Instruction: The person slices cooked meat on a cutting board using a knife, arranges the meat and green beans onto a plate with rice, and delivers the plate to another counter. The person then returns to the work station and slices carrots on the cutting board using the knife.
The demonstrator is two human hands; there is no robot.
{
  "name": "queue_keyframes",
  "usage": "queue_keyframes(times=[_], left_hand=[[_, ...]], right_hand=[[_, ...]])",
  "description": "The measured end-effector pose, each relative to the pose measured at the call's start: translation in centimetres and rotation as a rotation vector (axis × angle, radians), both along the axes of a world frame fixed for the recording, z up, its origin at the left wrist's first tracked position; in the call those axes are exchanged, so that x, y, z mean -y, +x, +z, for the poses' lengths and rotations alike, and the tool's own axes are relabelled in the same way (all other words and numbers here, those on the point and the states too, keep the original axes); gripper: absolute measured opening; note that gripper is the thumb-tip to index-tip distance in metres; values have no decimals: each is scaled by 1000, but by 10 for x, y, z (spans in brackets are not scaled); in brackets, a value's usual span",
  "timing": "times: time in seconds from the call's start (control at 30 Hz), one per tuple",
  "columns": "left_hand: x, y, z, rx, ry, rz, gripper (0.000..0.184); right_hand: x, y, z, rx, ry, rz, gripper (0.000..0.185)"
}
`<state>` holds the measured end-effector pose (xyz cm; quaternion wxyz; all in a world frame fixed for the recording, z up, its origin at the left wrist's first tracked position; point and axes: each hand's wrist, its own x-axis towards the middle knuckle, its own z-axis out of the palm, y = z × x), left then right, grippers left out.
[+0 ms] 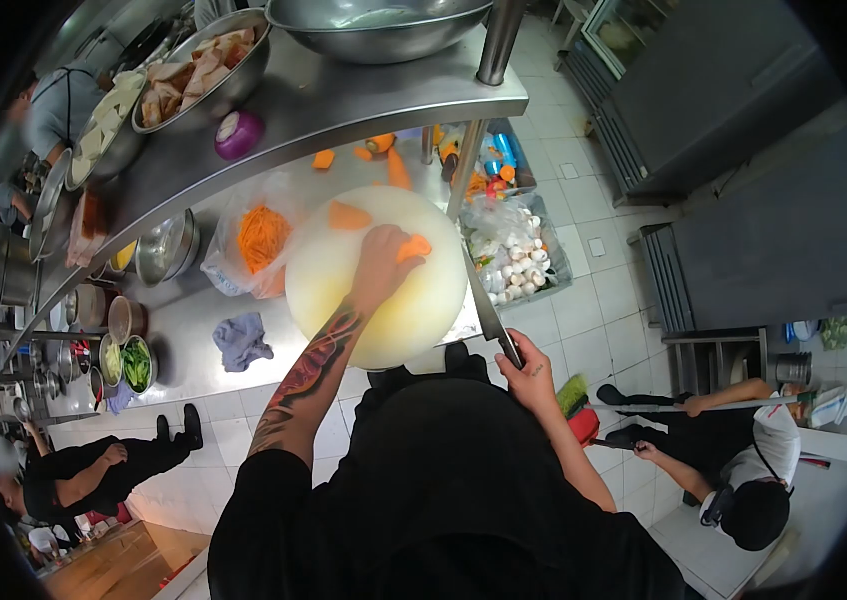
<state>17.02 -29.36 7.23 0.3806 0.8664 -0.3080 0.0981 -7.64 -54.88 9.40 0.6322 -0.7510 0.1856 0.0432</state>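
My left hand (380,262) is over the round white cutting board (343,305), its fingers closed on a carrot piece (413,248). Another carrot chunk (348,215) lies on the board just beyond that hand. Off the board's right side, my right hand (528,370) grips a kitchen knife (486,312) by its dark handle, the long blade pointing away from me beside the board. A plastic bag of shredded carrot (262,238) sits against the board's left side. Behind the board are more carrots (398,170).
A steel shelf (363,95) above the counter holds bowls and a purple onion (238,135). A grey cloth (242,341) lies on the left. Crates with mushrooms (523,270) stand at the right. One person (758,470) sweeps at the right; another person (93,470) is at the left.
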Motion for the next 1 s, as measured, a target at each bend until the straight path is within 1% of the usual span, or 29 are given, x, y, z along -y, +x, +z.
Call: queue_keyframes(times=[0.1, 0.17, 0.2, 0.27, 0.4, 0.47, 0.6, 0.67, 0.7, 0.77, 0.8, 0.87, 0.9, 0.97, 1.0], left_hand=[[2, -2, 14, 41, 5, -6, 42], [4, -3, 29, 33, 157, -91, 35], [4, -3, 26, 32, 157, -89, 35], [5, -1, 19, 150, 88, -80, 29], [3, -1, 17, 94, 68, -87, 26], [1, -6, 15, 21, 77, -86, 23], [-13, -38, 16, 3, 134, -42, 25], [-24, -61, 13, -22, 116, 8, 24], [-27, -72, 11, -27, 115, 8, 24], [-34, -90, 8, 3, 96, 45, 25], [-37, -94, 8, -3, 97, 56, 25], [-37, -99, 9, 72, 151, 66, 27], [-36, -100, 11, 69, 146, 83, 27], [-37, -99, 17, 76, 133, 62, 29], [-39, -99, 13, 77, 131, 83, 29]], right_hand=[[1, 0, -1, -3, -2, -7, 48], [2, 1, 3, -26, -2, 0, 48], [1, 2, 3, -27, -2, 2, 48], [0, 3, 2, -7, -1, 7, 48], [-3, 7, 4, -10, -10, 26, 47], [-4, 9, 2, 26, -47, 43, 47], [-5, 17, 16, -23, -77, 69, 47], [-7, 27, 36, 27, -201, 165, 45], [-8, 32, 47, 22, -202, 166, 45], [-10, 44, 65, 11, -344, 302, 42], [-12, 49, 66, 7, -343, 314, 42], [-16, 57, 68, 86, -497, 432, 42], [-17, 59, 66, 88, -502, 448, 42], [-20, 68, 59, 201, -526, 441, 40], [-21, 71, 62, 208, -528, 461, 40]])
